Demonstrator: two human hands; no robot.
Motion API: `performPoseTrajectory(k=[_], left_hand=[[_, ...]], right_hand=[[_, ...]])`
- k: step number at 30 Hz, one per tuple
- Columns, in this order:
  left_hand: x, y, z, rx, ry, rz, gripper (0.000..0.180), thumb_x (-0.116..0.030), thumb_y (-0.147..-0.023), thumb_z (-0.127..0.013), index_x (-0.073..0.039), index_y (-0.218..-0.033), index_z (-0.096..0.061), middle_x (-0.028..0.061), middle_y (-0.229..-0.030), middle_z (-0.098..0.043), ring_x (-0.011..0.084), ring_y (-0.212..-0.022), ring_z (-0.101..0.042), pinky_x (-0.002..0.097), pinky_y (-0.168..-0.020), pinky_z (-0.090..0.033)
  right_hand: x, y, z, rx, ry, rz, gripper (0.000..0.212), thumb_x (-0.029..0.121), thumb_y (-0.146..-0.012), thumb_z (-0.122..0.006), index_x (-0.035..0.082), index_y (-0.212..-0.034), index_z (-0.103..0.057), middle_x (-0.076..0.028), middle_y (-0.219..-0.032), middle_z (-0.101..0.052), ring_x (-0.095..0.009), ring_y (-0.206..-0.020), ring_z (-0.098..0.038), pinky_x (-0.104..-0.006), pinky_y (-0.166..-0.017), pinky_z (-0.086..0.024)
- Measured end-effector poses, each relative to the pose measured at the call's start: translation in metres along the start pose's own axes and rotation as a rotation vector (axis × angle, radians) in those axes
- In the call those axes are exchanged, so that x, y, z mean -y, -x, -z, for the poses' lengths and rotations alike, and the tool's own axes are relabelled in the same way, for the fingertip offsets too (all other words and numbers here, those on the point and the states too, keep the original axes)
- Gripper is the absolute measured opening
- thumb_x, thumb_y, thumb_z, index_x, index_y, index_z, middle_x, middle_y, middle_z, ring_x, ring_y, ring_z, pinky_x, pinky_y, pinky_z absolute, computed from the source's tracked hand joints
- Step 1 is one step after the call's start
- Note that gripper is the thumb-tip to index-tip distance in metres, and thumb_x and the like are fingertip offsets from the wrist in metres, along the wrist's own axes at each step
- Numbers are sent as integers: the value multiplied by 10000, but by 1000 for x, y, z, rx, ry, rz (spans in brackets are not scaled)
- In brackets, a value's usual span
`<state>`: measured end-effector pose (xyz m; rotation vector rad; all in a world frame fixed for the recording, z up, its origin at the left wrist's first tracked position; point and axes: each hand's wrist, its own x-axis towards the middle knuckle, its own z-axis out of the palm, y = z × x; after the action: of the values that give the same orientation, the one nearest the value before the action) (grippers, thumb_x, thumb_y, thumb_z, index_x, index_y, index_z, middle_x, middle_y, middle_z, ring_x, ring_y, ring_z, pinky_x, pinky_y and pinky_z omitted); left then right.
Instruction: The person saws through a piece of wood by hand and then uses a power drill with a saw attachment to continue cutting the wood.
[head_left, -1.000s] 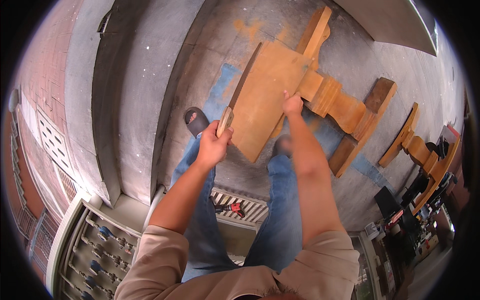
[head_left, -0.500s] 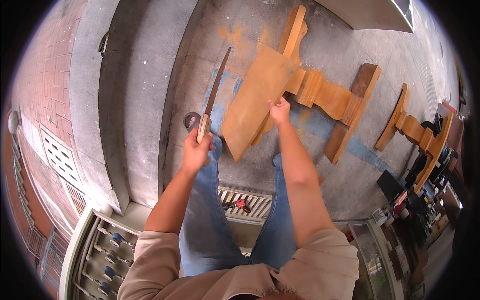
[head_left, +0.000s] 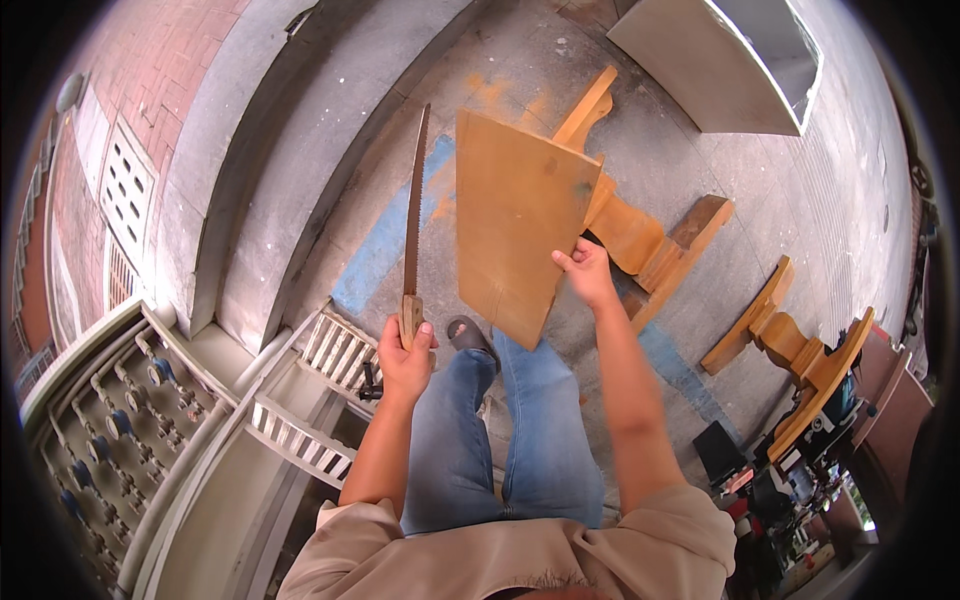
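Two hands are at work over a concrete floor (head_left: 300, 190). The left hand (head_left: 405, 355) is wrapped in a fist around the wooden handle of a handsaw (head_left: 412, 225), whose toothed blade stands upright and points away from the person, its tip far up in the view. The right hand (head_left: 588, 275) pinches the right edge of a flat, orange-brown wooden board (head_left: 515, 220), thumb on the near face and fingers curled behind. The board is tilted, with its lower corner pointing down toward the person's knees and its upper edge far from the body. The saw blade is just left of the board and apart from it, with a narrow gap of floor showing between them.

Below the hands are the person's legs in blue jeans (head_left: 500, 440), and a dark sandal (head_left: 470, 335) shows on the floor near the left hand. Behind the board, a carved wooden furniture frame (head_left: 650, 240) lies on the floor, partly hidden by the board. Farther right lies a second turned wooden piece (head_left: 785, 335). A grey box (head_left: 720, 60) stands at the far right. To the left, a concrete step runs beside a brick wall (head_left: 150, 100), and a white metal gate (head_left: 300, 400) lies near the person's left side.
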<state>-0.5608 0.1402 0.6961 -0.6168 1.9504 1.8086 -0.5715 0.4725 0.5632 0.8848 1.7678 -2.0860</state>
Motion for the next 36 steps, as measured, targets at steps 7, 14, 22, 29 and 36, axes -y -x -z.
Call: performPoseTrajectory(k=[7, 14, 22, 29, 36], left_hand=[[20, 59, 17, -28, 81, 8, 204, -224, -1029, -686, -50, -1072, -588, 25, -817, -635, 90, -726, -594, 263, -645, -482], [54, 122, 49, -49, 82, 123, 179, -211, -1026, -683, -58, -1033, -590, 25, -770, -632, 101, -675, -587, 273, -625, -472], [190, 163, 29, -84, 149, 394, 284, -295, -1024, -699, -49, -1137, -615, 37, -931, -652, 139, -846, -643, 320, -692, -539], [201, 172, -51, -358, 892, 624, 557, -409, -1016, -703, -77, -1417, -505, 100, -1407, -568, 283, -1283, -565, 526, -1025, -503], [227, 124, -84, -441, 1308, 306, 443, -261, -1006, -720, -61, -1368, -560, 102, -1339, -626, 306, -1273, -600, 523, -1118, -474]], right_hand=[[47, 33, 37, 109, 115, -34, 257, -17, -984, -691, -92, -1229, -675, -115, -1116, -767, -141, -968, -730, -285, -859, -593], [37, 93, 67, -81, 44, 9, 241, 8, -991, -697, -39, -1226, -673, -86, -1052, -764, -160, -903, -742, -299, -765, -618], [-4, 156, 100, -274, -232, 170, 233, 4, -1012, -659, 20, -1243, -636, -77, -1089, -735, -184, -896, -734, -312, -719, -594], [-31, 230, 95, -476, -535, 120, 314, 42, -1027, -629, 32, -1337, -580, -118, -1264, -685, -290, -1140, -690, -460, -948, -578], [-109, 268, 103, -363, -782, 14, 378, 67, -1057, -582, 8, -1429, -544, -152, -1439, -619, -308, -1345, -595, -506, -1187, -459]])
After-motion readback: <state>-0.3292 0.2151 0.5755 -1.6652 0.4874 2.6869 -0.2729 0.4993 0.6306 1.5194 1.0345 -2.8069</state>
